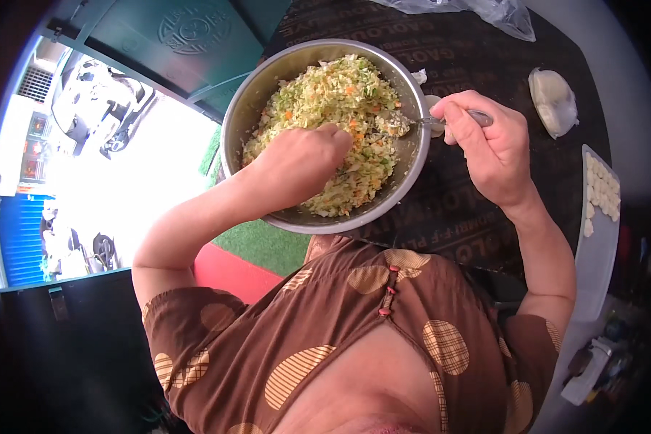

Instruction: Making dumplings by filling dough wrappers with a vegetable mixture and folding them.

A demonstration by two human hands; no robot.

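A wide steel bowl (233,145) stands on the dark table, filled with a finely chopped vegetable mix (325,94) of pale green, white and orange bits. Over the middle of the mix is my left hand (304,160), its fingers curled closed with the back of the hand up; whatever they hold is hidden. At the bowl's right rim my right hand (488,148) grips a metal spoon (434,121) by its handle. A small heap of the mix sits on the spoon's tip, inside the bowl. Thin whitish pieces (432,103) lie just outside the rim, partly covered by my right hand.
To the right on the table (477,224) lies a pale bagged lump (553,103). A light tray (599,253) at the right edge carries several small whitish pieces (602,189). Clear plastic (503,16) lies at the back. A green door panel (173,43) and bright doorway are at left.
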